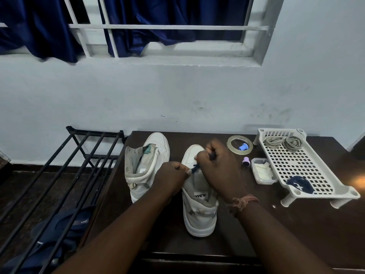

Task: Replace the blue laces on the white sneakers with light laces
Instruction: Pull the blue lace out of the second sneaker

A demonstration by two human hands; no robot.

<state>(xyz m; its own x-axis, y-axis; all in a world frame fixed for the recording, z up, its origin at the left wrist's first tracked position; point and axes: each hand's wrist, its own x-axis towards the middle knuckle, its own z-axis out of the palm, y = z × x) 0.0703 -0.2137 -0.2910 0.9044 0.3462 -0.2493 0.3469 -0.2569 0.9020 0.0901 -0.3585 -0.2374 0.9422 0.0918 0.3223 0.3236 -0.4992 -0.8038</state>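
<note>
Two white high-top sneakers stand on a dark table. The left sneaker has no lace in it. Over the right sneaker, my left hand and my right hand each pinch the blue lace, which stretches between them above the tongue. Light laces lie coiled in two bundles at the far end of a white perforated tray. A bundled blue lace rests at the tray's near end.
A tape roll with a small blue piece inside, a purple cap and a clear box sit between the sneaker and the tray. A black metal rack stands left of the table over a blue bag. A wall is close behind.
</note>
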